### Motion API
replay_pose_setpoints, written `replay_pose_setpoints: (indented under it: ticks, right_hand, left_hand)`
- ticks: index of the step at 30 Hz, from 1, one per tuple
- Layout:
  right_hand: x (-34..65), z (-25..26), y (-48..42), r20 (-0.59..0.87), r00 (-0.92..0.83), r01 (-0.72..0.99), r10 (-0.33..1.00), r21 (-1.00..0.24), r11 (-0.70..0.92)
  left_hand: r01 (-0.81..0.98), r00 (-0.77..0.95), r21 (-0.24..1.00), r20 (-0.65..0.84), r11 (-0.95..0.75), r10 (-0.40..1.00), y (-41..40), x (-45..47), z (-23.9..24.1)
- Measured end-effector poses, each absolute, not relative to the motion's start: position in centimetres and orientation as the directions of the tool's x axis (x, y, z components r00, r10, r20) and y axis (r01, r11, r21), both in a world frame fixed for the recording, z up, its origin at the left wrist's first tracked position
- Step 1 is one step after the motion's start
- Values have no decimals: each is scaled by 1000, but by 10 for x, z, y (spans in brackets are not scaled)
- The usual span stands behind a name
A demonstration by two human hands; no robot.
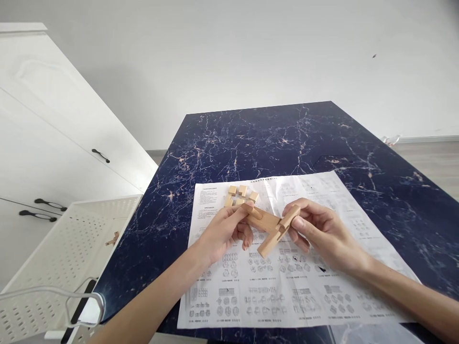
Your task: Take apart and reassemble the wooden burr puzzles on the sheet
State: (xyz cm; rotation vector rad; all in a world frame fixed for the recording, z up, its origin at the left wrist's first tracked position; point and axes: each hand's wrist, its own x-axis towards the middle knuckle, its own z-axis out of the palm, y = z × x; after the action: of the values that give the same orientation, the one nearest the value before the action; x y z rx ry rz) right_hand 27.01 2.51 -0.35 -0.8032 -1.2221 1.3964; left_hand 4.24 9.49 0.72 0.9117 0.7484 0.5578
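Between the thumb and fingers of my left hand (pixel 224 231) is a flat light-brown wooden puzzle piece (pixel 264 221). My right hand (pixel 321 231) pinches the upper end of a notched wooden puzzle stick (pixel 269 243), which slants down to the left. The two pieces meet near the stick's notch in a rough T; whether they are interlocked I cannot tell. Both are held above a creased paper sheet (pixel 244 282) printed with small line diagrams. Just beyond my left fingers, several small wooden puzzle blocks (pixel 243 190) sit clustered on the sheet, partly hidden by that hand.
The sheet lies on a dark blue marbled table (pixel 251 138). To the left stand a white cabinet (pixel 71 119) with black handles and a white perforated surface (pixel 43 258) with a small wooden piece (pixel 113 239) on it. A pale cable (pixel 46 290) runs at lower left.
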Motion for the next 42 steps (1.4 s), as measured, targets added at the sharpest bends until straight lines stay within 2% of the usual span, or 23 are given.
replay_pose_setpoints:
  ticks: [7,17,23,26,30,39,42]
  right_hand:
    - [273,1,25,128,-178,-217,976,-972,88]
    - [268,3,23,35,-199,-134,979,-991,8]
    - [269,0,21,42,-265,-279,963,-960,-35]
    - [269,0,22,3,-339,-414,941,-898,-147]
    - [267,-1,26,-43,-431,-557,901,-773,-304]
    - [267,-11,30,-179,-355,-572,918,-734,-365]
    - [265,-10,29,-176,-361,-547,916,-755,-361]
  left_hand:
    - [-69,619,854,-369,515,693,94,42,12]
    - [75,714,914,-328,399,618,88,41,22]
    - [124,736,937,-307,325,603,86,41,21]
    - [146,746,958,-271,248,608,85,42,18]
    - [90,741,965,-229,245,631,83,46,17]
    - [-120,716,944,-133,308,685,82,47,5]
    - [-90,726,947,-149,309,671,81,41,2]
